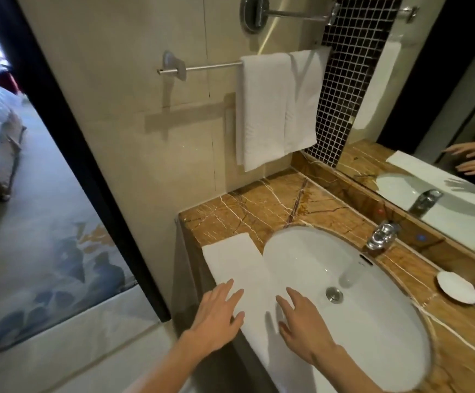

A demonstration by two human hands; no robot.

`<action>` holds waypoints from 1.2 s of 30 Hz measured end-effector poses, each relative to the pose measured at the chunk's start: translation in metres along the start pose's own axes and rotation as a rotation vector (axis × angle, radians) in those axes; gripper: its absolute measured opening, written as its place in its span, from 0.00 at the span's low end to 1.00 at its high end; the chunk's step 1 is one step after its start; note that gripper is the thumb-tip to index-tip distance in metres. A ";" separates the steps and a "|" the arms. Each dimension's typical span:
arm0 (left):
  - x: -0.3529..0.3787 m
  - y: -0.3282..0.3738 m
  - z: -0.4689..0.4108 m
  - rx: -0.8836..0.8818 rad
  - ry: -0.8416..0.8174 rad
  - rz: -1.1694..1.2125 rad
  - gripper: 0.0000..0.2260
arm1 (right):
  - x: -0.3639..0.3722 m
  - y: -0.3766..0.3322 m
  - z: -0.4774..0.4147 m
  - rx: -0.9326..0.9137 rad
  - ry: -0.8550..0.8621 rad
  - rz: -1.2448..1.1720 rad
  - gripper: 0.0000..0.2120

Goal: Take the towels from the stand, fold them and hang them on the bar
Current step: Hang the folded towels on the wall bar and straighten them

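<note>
Left hand point(219, 316) and right hand point(305, 326) were spread wide, fingers straight, over a folded towel point(232, 260) on the counter point(245, 205) edge beside the sink point(378, 285); two hung towels point(267, 109) draped the bar point(211, 66).

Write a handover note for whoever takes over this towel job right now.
Left hand: open, flat on the towel lying along the counter's front edge.
Right hand: open, fingers spread, on or just over that towel, beside the sink.
Done: two towels hang folded at the bar's right end.
Left: finish this towel and hang it on the bar's bare left part.
</note>
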State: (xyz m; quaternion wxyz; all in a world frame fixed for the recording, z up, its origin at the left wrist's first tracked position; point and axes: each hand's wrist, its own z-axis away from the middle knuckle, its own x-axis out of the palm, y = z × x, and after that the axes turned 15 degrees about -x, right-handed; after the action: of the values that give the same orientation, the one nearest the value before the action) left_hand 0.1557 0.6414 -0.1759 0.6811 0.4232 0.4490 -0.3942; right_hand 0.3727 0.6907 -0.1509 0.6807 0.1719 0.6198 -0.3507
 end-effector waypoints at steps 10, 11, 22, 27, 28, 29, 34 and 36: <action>0.042 0.038 0.050 -0.092 0.039 0.015 0.26 | 0.034 0.030 0.063 -0.070 0.047 -0.054 0.24; 0.046 0.042 0.054 -0.095 0.037 0.018 0.26 | 0.037 0.031 0.067 -0.075 0.045 -0.060 0.24; 0.091 0.056 0.077 -0.115 -0.025 -0.014 0.27 | 0.065 0.047 0.091 -0.057 -0.052 -0.123 0.22; 0.101 0.051 0.072 -0.108 -0.040 -0.005 0.26 | 0.074 0.043 0.089 -0.063 -0.047 -0.157 0.14; 0.102 0.051 0.071 -0.103 -0.040 -0.003 0.26 | 0.075 0.044 0.087 -0.054 -0.032 -0.171 0.13; 0.103 0.050 0.069 -0.100 -0.042 0.000 0.26 | 0.075 0.045 0.084 -0.043 -0.013 -0.188 0.12; 0.109 0.048 0.060 -0.161 -0.079 0.083 0.25 | 0.076 0.051 0.066 0.075 0.001 -0.376 0.14; 0.112 0.049 0.058 -0.201 -0.113 0.175 0.25 | 0.076 0.054 0.060 0.128 -0.029 -0.463 0.12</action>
State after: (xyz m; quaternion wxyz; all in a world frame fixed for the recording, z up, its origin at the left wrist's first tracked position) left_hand 0.2489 0.5861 -0.2567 0.7760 0.3675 0.4084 -0.3098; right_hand 0.4520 0.6682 -0.2249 0.5788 0.0628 0.6093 -0.5383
